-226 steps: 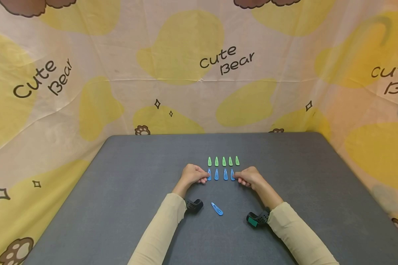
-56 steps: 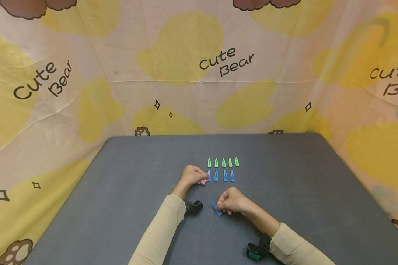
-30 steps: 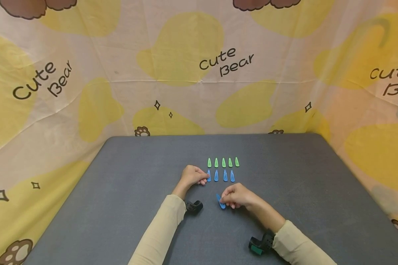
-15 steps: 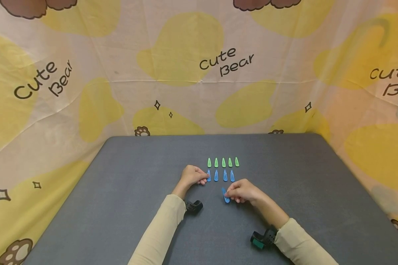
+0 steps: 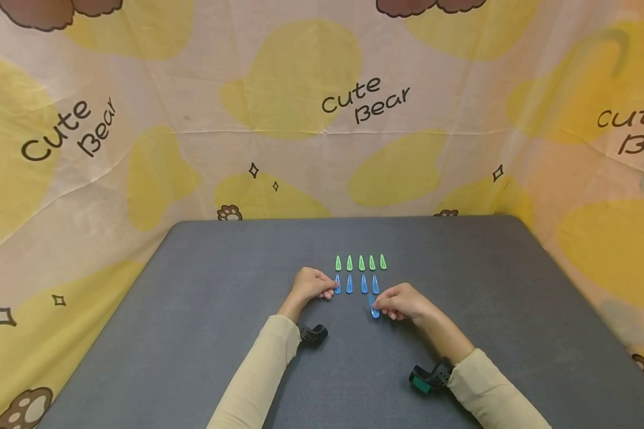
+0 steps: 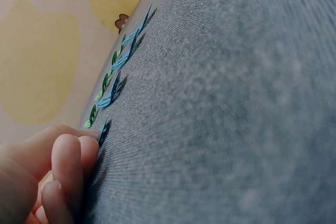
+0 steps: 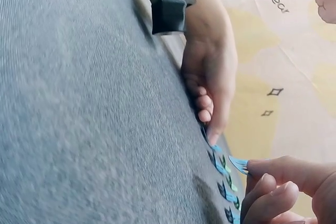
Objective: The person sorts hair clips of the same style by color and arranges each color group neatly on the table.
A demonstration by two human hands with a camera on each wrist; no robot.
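Observation:
In the head view my right hand (image 5: 405, 302) pinches a blue snap hair clip (image 5: 375, 313) between thumb and index finger, just in front of the row's right end. The right wrist view shows this clip's narrow end pointing away from the fingertips. My left hand (image 5: 312, 283) has its thumb and index fingertips at the leftmost blue hair clip (image 5: 338, 288), partly covering it, with the other fingers curled. Beside that one, several more blue hair clips (image 5: 349, 284) lie in a row. Behind them runs a parallel row of green hair clips (image 5: 361, 263).
A grey table (image 5: 220, 268) lies under everything, its far edge meeting a yellow and cream printed cloth (image 5: 290, 77). Black bands sit on both wrists, the right one (image 5: 429, 378) with a green patch.
My right hand left the row's right end, picked up the loose blue hair clip nearer me, and carried it away from me and rightward, turning it straighter. The left hand stays put.

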